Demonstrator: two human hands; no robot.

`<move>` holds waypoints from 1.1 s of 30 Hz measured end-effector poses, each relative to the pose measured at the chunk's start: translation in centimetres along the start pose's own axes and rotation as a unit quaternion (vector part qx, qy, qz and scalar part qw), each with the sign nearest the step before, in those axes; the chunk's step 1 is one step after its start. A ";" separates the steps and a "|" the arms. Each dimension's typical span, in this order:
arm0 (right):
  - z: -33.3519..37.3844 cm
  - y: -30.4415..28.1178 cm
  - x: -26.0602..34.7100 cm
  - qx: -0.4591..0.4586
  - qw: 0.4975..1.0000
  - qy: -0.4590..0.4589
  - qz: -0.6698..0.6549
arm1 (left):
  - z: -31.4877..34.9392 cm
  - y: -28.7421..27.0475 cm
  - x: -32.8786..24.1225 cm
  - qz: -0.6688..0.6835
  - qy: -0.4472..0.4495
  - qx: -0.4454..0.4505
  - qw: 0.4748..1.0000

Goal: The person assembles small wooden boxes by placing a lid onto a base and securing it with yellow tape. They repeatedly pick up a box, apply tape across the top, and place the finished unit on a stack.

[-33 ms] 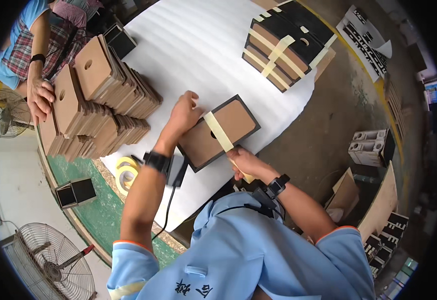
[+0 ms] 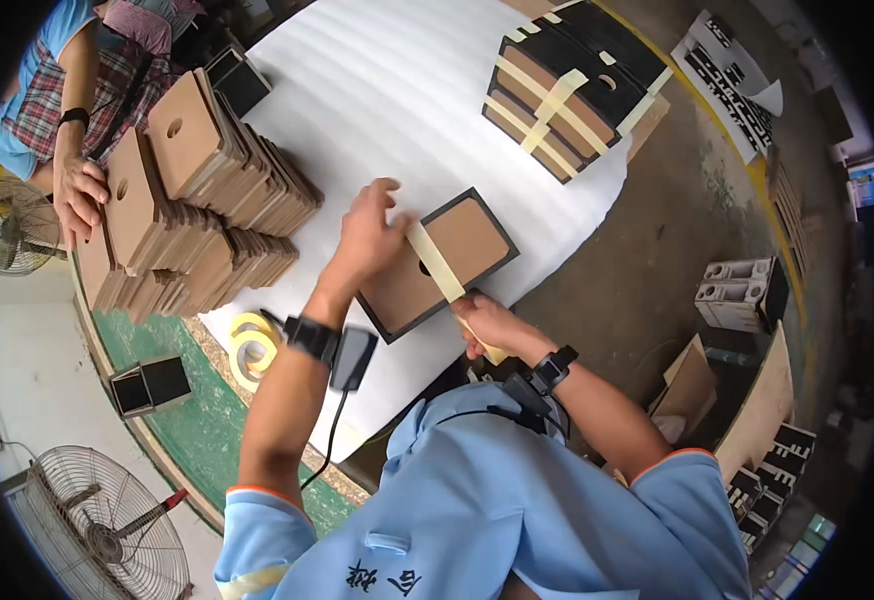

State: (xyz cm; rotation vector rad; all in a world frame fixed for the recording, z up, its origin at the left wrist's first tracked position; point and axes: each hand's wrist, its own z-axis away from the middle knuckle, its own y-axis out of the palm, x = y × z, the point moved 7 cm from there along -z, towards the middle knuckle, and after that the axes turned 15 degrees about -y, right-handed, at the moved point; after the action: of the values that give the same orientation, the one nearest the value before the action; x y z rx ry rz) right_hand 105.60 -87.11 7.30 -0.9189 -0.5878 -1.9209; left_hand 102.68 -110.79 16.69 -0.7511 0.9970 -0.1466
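Note:
On the white-covered table in front of me lies a black-edged rectangular box (image 2: 477,240) with a brown board face and a dark round hole. A pale yellow strip of masking tape (image 2: 437,262) crosses it over the hole. My left hand (image 2: 369,232) is at the strip's far end, its thumb and curled fingers apart, the thumb by the tape. At the near edge, my right hand (image 2: 487,325) is closed around the masking tape; a yellow piece of it shows below the fingers. The palm side is hidden.
Stacked brown boards (image 2: 192,210) with holes stand at left, a co-worker's hand (image 2: 81,195) on them. Yellow tape rolls (image 2: 253,350) lie left of my forearm. Taped black boxes (image 2: 567,90) stand at the far right. A fan (image 2: 107,530) is lower left.
My left hand has shifted slightly toward the tape and over the box's edge. My right hand and the box have barely moved.

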 end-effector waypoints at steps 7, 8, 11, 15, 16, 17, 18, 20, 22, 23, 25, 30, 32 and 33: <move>-1.8 -0.3 -2.6 0.017 0.999 -0.038 -0.021 | 10.7 4.1 -4.9 -0.241 0.180 -0.102 0.948; -0.8 0.4 -1.3 0.016 0.994 -0.015 -0.103 | 10.6 4.3 -4.7 -0.255 0.169 -0.102 0.947; 1.1 3.4 -1.2 -0.092 0.945 -0.055 -0.308 | 10.6 4.8 -5.4 -0.289 0.149 -0.092 0.941; 3.0 3.5 -0.1 -0.129 0.940 -0.045 -0.312 | 10.6 4.9 -5.8 -0.323 0.143 -0.080 0.932; 3.2 2.6 -0.5 -0.117 0.950 -0.064 -0.282 | 10.6 4.7 -5.6 -0.323 0.142 -0.096 0.931; 4.5 2.2 1.7 -0.056 0.957 -0.078 -0.274 | 10.8 4.7 -6.0 -0.316 0.142 -0.110 0.932; 4.8 1.9 1.4 -0.069 0.962 -0.070 -0.254 | 11.1 4.7 -6.5 -0.309 0.143 -0.123 0.932; 5.0 1.4 1.0 -0.097 0.970 -0.060 -0.216 | 11.1 5.1 -6.6 -0.308 0.102 -0.106 0.940; 10.2 3.7 3.8 0.081 0.968 -0.127 -0.199 | 11.1 5.5 -6.1 -0.309 0.099 -0.135 0.936; 11.5 4.2 3.5 0.117 0.974 -0.159 -0.108 | 10.6 5.1 -6.2 -0.305 0.088 -0.146 0.937; 13.7 2.4 6.3 0.170 0.968 -0.154 -0.099 | 10.8 4.9 -6.3 -0.290 0.101 -0.138 0.942; 15.1 -5.0 13.1 0.095 0.947 -0.299 0.069 | 13.6 2.5 -4.0 -0.338 0.271 -0.058 0.899; 14.8 -5.1 13.5 0.071 0.942 -0.303 0.124 | 14.4 2.4 -4.4 -0.285 0.294 -0.045 0.911; 14.7 -5.1 13.6 0.060 0.939 -0.303 0.150 | 15.1 2.0 -5.2 -0.208 0.270 -0.038 0.940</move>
State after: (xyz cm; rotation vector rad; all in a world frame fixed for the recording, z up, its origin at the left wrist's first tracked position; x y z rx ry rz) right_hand 102.09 -81.40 26.80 -1.4409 -0.8507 -1.3007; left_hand 111.49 -99.37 23.91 -1.0147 1.3550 -0.7155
